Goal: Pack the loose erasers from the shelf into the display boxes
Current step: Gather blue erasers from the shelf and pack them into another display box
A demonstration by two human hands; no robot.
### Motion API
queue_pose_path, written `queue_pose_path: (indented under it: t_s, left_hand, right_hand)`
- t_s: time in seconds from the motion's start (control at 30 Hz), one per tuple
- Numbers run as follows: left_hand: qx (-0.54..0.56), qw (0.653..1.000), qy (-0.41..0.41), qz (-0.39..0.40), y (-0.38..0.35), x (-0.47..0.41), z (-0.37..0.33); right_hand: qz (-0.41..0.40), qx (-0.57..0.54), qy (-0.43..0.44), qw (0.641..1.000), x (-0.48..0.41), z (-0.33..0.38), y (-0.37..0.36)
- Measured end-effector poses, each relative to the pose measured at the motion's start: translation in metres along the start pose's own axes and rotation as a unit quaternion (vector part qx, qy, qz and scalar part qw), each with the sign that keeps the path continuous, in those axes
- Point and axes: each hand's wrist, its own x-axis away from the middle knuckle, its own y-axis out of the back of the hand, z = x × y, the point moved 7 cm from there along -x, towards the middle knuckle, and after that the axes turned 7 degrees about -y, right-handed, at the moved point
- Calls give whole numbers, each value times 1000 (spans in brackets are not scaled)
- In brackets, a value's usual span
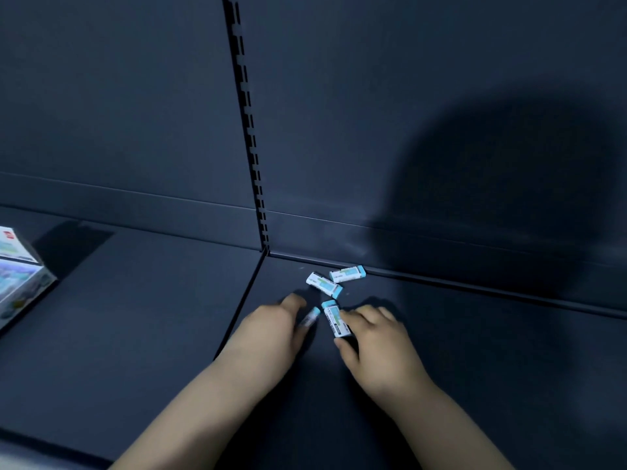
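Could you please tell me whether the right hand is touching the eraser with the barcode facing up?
Touching. The head view shows the right hand pinching the barcoded eraser, fingers against its side and thumb at its near end.

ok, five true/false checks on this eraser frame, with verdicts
1. The right hand pinches the right eraser. True.
2. The display box stands right of both hands. False: it is at the far left edge of the shelf.
3. The back eraser and the middle eraser lie untouched near the rear wall. True.
4. The left hand hovers clear of every eraser. False: its fingers hold the left eraser.
5. Both hands are inside the display box. False: both are over the shelf, apart from it.
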Motion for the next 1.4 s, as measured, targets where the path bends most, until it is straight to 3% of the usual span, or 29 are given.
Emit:
queue_pose_path:
  t_s: [0.23, 0.37, 0.57, 0.67, 0.77, 0.87, 1.0, 1.23, 1.4]
  left_hand:
    - [0, 1000, 14, -23, -4, -1, 6]
    - [-61, 998, -18, -13, 0, 0, 2]
    - [-119, 979, -97, 133, -11, -7, 2]
    - [-115, 977, -94, 155, -15, -10, 1]
    - [-108, 977, -91, 157, -15, -11, 0]
    - [-101, 980, -93, 142, -14, -11, 1]
    - [-115, 982, -87, 120, -10, -4, 2]
    - [-168, 971, -171, -19, 26, 24, 12]
    - [-197, 950, -227, -86, 64, 44, 53]
  right_hand:
    - [5, -15, 10, 1000, 1, 0, 1]
    - [47, -29, 8, 998, 1, 0, 0]
    - [95, -20, 50, 994, 5, 11, 4]
    - [119, -43, 61, 990, -5, 11, 10]
    - [194, -4, 91, 977, -17, 13, 5]
    - [215, 10, 100, 971, -23, 16, 3]
    - [179, -18, 70, 981, -20, 19, 9]
    - [115, -45, 75, 989, -3, 54, 24]
    - [75, -66, 83, 991, -1, 118, 22]
